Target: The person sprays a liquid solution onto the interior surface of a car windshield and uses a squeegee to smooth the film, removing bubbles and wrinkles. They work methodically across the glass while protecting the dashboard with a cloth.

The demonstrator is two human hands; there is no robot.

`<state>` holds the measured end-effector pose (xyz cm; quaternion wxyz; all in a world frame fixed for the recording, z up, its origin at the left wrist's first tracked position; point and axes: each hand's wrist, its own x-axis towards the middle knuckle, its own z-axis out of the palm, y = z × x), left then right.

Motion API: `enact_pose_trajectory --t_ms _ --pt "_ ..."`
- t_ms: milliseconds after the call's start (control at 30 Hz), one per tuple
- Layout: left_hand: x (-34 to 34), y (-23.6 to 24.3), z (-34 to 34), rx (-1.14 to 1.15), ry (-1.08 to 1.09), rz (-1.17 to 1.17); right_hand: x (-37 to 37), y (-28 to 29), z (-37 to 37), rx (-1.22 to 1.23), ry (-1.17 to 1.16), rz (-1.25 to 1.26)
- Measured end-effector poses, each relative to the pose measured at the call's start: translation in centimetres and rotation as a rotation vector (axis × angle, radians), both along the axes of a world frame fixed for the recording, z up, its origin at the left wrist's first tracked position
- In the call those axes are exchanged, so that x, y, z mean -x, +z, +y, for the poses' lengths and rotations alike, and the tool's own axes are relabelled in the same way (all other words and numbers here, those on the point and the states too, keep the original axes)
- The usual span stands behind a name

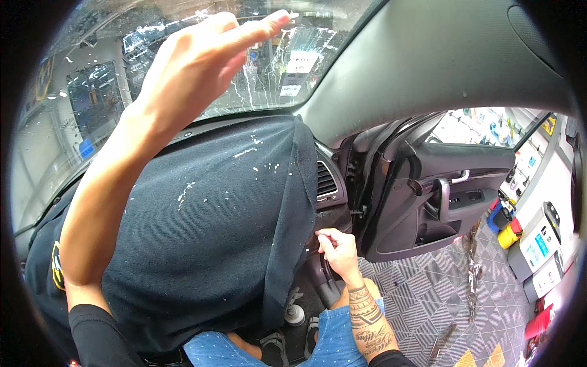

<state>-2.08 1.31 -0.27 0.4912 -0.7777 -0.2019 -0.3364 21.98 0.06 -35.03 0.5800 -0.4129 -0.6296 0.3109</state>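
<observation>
The windscreen (263,79) ahead looks stiff, slick where streaked, without handholds. Below, the dark cloth (214,208) seems light, soft, pinchable at its right edge. My left hand (189,58) is before the windscreen, right hand (340,251) curled beside the cloth; whether fingers clamp anything, I can't tell.

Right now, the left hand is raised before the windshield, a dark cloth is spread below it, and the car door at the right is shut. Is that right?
No: the car door is open, not shut, as the head view shows. The left hand is raised before the windshield, and a dark cloth is spread below it.
</observation>
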Motion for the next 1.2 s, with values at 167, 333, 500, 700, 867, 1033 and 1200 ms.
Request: enact_pose_trajectory --t_ms 167,333,500,700,867,1033,1200 --pt "-0.7 -0.6 0.4 0.03 0.027 -0.054 0.1 0.4 0.2 0.038 0.015 -0.025" --pt "-0.2 -1.8 3.1 -0.017 -0.009 -0.03 -0.4 0.5 -0.6 0.088 0.01 -0.078" --pt "0.9 -1.1 1.3 0.051 -0.066 -0.018 -1.3 -0.4 -0.6 0.023 0.055 -0.085" --pt "1.6 -1.1 1.9 -0.004 -0.026 -0.011 -1.0 0.3 -0.6 0.071 0.067 -0.039" --pt "1.0 -0.4 1.0 0.018 -0.085 -0.017 -0.5 0.7 -0.6 0.113 0.043 -0.028" --pt "3.8 -1.2 1.0 0.087 -0.001 -0.022 -0.6 0.6 -0.6 0.116 0.045 -0.012" --pt "1.2 -0.1 -0.1 -0.035 -0.049 0.026 0.0 1.3 -0.6 0.169 0.009 0.007"
